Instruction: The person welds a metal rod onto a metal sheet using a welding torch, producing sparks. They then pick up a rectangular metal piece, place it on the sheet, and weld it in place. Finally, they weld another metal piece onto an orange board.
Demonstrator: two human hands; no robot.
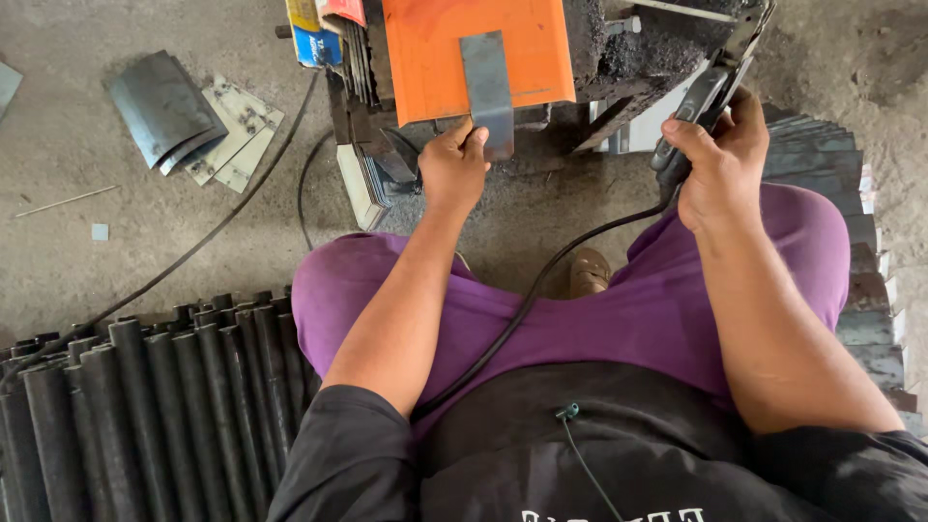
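My left hand (452,166) pinches the lower end of a flat grey metal strip (486,82) that lies upright against an orange block (425,48) on a low work stand. My right hand (720,159) is closed around the dark handle of a welding electrode holder (698,104), raised to the right of the stand. A black cable (527,300) runs from the handle down across my purple trousers.
A row of dark rolled metal tubes (145,406) lies at the lower left. Stacked grey metal sheets (841,193) fan out on the right. Bent plates (193,121) and a thin cable (184,256) lie on the concrete floor. My foot (588,271) rests below the stand.
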